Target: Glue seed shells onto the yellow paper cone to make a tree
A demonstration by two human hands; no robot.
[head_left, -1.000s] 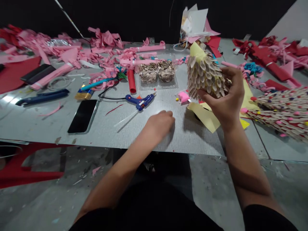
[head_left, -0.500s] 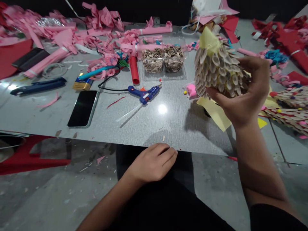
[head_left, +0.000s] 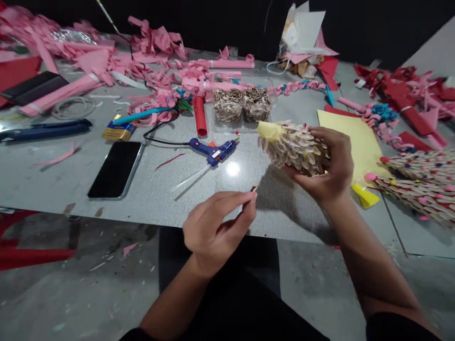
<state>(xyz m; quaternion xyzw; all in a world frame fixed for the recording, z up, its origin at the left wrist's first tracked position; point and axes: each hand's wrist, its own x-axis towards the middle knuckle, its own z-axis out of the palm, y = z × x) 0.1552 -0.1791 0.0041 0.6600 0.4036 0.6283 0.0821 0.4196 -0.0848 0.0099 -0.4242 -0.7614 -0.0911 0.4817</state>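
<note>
My right hand (head_left: 330, 166) is wrapped around the base of a yellow paper cone (head_left: 298, 148) covered in overlapping pale seed shells. The cone is tilted, its bare yellow tip pointing left, and it is held above the table. Between the thumb and forefinger of my left hand (head_left: 220, 225) is a small seed shell (head_left: 254, 188), pinched near the table's front edge. Beyond my left hand a blue glue gun (head_left: 215, 151) lies on the table, a clear glue stick (head_left: 192, 177) protruding from its back. A clear plastic box (head_left: 242, 106) with loose shells stands behind it.
A phone (head_left: 116, 169), a blue stapler-like tool (head_left: 46, 130) and a red tube (head_left: 199, 116) lie leftward. Pink paper scraps (head_left: 156, 38) cover the back. At right are yellow paper (head_left: 346, 137) and two shell-covered cones (head_left: 423, 192). A black cord (head_left: 163, 137) runs to the glue gun.
My left hand has risen from the table edge and now pinches a small seed shell. My right hand has lowered the cone and moved it left, tipping it from upright toward its side.
</note>
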